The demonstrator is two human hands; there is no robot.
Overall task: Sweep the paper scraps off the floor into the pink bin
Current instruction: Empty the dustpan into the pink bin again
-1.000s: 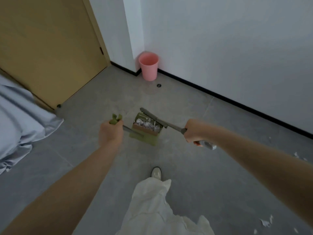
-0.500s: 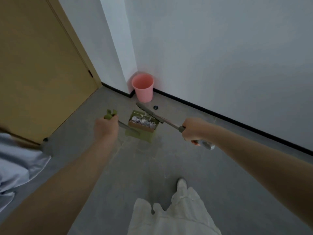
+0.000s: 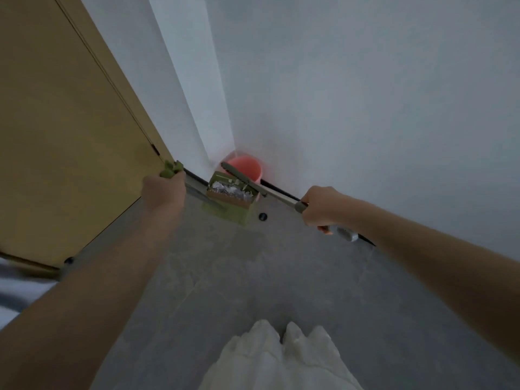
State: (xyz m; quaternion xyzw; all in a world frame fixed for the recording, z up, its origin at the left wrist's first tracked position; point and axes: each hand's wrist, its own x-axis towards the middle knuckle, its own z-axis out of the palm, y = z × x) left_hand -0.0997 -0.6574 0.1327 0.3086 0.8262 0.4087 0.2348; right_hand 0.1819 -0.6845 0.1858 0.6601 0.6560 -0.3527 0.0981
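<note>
Your left hand [image 3: 164, 190] grips the green dustpan handle [image 3: 171, 169], fingers curled round it, holding the dustpan [image 3: 229, 202] off the grey floor [image 3: 230, 277]. White paper scraps [image 3: 232, 190] lie heaped inside it. Your right hand [image 3: 320, 205] grips the broom handle [image 3: 281, 197], its head over the pan. The pink bin [image 3: 247, 166] stands in the corner just behind

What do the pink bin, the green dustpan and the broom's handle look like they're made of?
The pink bin looks like plastic: one even colour, smooth and matte. The green dustpan also looks like moulded plastic, with boxy walls around the white scraps. The broom's handle, gripped by the right hand, seems a slim grey metal tube, though painted plastic is possible; its end grip looks like pale plastic.
</note>
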